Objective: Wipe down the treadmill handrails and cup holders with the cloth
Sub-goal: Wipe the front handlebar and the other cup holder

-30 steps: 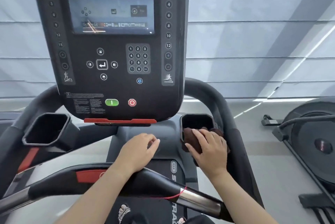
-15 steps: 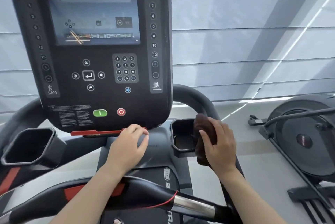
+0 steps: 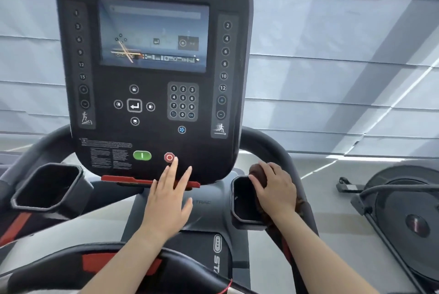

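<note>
Right hand (image 3: 276, 189) closed over a bunched brown cloth (image 3: 257, 171), pressing it on the right handrail (image 3: 273, 148) just beside the far rim of the right cup holder (image 3: 240, 201); more cloth trailing down the rail under the wrist. Left hand (image 3: 166, 201) open and empty, fingers spread flat over the grey housing below the console (image 3: 154, 67), fingertips reaching the red strip (image 3: 123, 178) along its lower edge and lying close under the red stop button (image 3: 169, 157). Front crossbar (image 3: 59, 267), black with red grips, in the foreground beneath both forearms. Left cup holder (image 3: 47, 189) well apart on the far side, nothing in it visible. Another exercise machine (image 3: 403, 210) off to the right, pale pleated blinds (image 3: 344, 56) behind.

Step in hand, by the look of it: wiping the right rail where it curves up beside the cup holder. Whether the holder's inside is already wiped, impossible to tell. Next move likely calling for a firm sweep along the curve of the rail or a push of the cloth down into the holder's well, then a shift across to the left side. Care needed with the left fingertips so near the stop button.
</note>
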Action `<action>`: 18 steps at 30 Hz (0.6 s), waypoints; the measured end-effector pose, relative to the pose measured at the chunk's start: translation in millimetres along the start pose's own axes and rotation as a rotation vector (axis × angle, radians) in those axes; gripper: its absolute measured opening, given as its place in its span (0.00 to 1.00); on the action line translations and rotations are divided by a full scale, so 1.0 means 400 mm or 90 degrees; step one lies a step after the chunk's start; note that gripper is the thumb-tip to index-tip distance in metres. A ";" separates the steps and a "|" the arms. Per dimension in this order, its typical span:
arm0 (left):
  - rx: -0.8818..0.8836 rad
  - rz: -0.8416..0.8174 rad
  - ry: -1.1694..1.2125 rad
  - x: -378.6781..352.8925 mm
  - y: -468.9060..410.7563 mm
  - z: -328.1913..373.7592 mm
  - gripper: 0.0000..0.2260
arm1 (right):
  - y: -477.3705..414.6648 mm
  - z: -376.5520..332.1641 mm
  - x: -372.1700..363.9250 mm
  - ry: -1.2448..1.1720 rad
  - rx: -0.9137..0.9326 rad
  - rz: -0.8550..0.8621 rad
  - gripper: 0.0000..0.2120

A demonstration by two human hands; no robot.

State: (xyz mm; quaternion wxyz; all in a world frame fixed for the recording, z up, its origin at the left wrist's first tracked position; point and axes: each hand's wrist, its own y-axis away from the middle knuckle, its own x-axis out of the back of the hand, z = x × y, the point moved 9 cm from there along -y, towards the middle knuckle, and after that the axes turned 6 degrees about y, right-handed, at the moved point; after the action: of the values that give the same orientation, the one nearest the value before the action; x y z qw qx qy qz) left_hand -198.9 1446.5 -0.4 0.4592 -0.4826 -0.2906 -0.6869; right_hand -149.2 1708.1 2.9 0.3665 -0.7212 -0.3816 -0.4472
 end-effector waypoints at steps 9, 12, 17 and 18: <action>-0.013 -0.018 -0.027 -0.011 0.004 -0.004 0.32 | 0.064 0.026 0.004 -0.045 0.027 0.006 0.21; -0.013 -0.021 -0.017 -0.010 0.004 0.000 0.32 | 0.005 0.017 0.001 -0.063 -0.020 -0.027 0.19; -0.017 -0.026 -0.013 -0.013 0.006 -0.001 0.32 | 0.017 -0.004 0.038 -0.132 -0.016 -0.003 0.17; -0.016 -0.027 -0.013 -0.015 0.005 -0.003 0.32 | 0.038 -0.023 0.052 -0.150 0.004 0.020 0.17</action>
State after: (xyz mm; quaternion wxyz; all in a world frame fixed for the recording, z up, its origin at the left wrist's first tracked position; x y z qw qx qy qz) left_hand -196.9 1446.9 -6.3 0.4355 -0.4890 -0.2965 -0.6952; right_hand -132.8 1697.9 22.2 0.3286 -0.7736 -0.4121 -0.3518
